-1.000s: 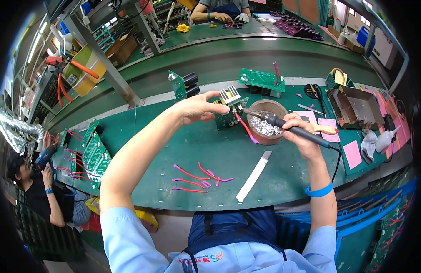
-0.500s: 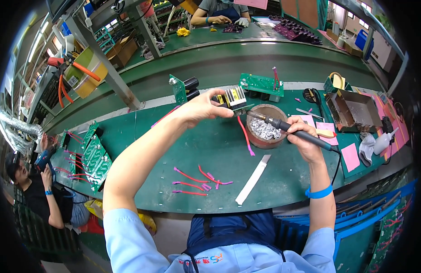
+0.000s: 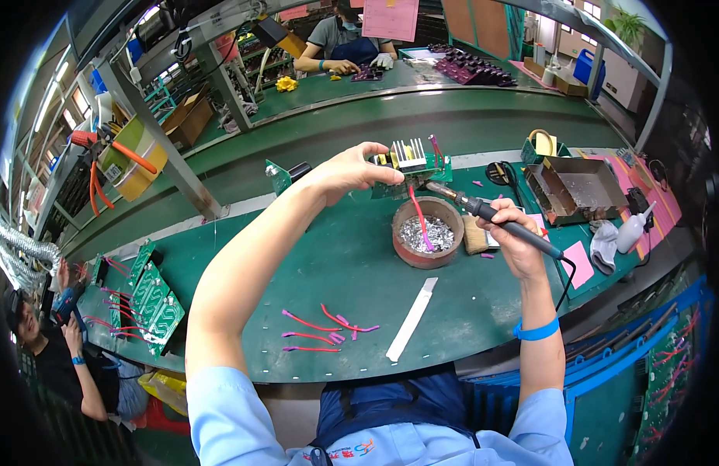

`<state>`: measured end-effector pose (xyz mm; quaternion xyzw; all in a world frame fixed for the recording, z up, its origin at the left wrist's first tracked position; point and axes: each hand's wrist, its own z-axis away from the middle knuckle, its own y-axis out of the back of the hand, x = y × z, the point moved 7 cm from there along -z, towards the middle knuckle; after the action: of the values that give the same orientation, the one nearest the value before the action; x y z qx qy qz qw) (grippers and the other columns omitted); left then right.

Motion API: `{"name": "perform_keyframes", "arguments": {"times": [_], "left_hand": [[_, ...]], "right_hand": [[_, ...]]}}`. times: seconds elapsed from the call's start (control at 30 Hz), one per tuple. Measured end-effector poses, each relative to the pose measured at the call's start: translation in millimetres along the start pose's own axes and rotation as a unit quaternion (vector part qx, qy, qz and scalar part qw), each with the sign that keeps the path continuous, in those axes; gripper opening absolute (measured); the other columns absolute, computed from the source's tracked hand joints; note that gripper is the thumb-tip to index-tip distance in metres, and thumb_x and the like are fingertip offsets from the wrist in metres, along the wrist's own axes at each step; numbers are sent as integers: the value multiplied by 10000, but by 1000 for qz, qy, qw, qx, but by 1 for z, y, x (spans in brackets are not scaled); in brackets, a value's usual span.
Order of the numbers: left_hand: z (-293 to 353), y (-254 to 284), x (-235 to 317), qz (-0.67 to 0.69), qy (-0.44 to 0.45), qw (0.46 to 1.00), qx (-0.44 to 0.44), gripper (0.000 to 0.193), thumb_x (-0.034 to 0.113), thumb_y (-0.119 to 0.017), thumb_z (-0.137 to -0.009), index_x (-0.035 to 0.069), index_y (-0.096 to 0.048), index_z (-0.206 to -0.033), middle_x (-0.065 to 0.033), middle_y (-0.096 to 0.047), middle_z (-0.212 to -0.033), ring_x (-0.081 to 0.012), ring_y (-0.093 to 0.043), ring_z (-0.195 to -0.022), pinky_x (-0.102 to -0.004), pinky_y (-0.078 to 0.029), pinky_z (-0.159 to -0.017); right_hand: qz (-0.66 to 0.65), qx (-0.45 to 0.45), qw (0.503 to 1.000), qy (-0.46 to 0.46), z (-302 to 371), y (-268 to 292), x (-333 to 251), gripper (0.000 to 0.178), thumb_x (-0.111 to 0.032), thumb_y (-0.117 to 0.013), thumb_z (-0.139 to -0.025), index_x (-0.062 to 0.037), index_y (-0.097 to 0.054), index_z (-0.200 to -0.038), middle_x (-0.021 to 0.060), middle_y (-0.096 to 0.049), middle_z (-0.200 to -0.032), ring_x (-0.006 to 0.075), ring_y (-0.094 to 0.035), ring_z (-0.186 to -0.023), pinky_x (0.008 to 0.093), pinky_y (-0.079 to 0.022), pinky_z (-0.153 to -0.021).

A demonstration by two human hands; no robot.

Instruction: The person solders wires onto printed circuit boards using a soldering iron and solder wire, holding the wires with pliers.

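My left hand (image 3: 358, 172) grips a small circuit board (image 3: 387, 186) with a silver finned heat sink (image 3: 408, 154) on top, raised above the bench. A red wire (image 3: 419, 208) with a purple end hangs from the board in front of a round pot (image 3: 427, 259) of silvery scraps. In my right hand (image 3: 516, 235) is a soldering iron (image 3: 484, 210), fingers wrapped around its dark handle. Its tip points left, close to the board's underside; whether they touch I cannot tell. Several red wires (image 3: 309, 320) with purple ends lie near a white strip (image 3: 412, 320).
Green boards (image 3: 161, 307) with red wires lie at left, and another board (image 3: 278, 177) stands behind my left forearm. A brush (image 3: 475, 236), metal tray (image 3: 577, 194), cloth (image 3: 602, 247) and white bottle (image 3: 633, 231) are on the right. Co-workers sit across and at left.
The whole view has shifted. My left hand has moved the board, so its red wire now hangs over the pot instead of beside it. The iron remains in my right hand.
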<state>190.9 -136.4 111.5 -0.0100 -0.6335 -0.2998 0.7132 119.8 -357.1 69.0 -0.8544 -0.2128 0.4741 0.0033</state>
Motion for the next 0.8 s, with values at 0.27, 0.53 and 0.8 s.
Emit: {"name": "perform_keyframes", "arguments": {"times": [0.27, 0.53, 0.8], "left_hand": [[-27, -4, -5, 20, -47, 999, -19, 783, 358, -701, -552, 5, -362, -1163, -111, -456, -1051, -164, -406, -936, -281, -308, -789], [-41, -5, -14, 52, -45, 998, -14, 594, 302, -680, -623, 39, -422, -1089, -10, -506, -893, -55, -433, -769, -197, -330, -657], [-38, -8, -12, 30, -50, 998, -23, 623, 340, -682, -601, 33, -428, -1080, -25, -507, -910, -83, -439, -807, -222, -319, -684]], "right_hand": [[20, 28, 999, 2, 2, 13, 4, 126, 26, -580, -702, -37, -559, -809, 51, -438, -906, 167, -535, -819, 263, -429, -754], [8, 57, 998, -18, 2, 18, 8, 139, 56, -556, -704, -26, -549, -816, 62, -455, -905, 176, -539, -829, 277, -424, -775], [-4, 51, 998, -26, 1, 21, 5, 149, 70, -546, -704, -24, -544, -820, 70, -454, -924, 191, -537, -830, 314, -415, -803]]}}
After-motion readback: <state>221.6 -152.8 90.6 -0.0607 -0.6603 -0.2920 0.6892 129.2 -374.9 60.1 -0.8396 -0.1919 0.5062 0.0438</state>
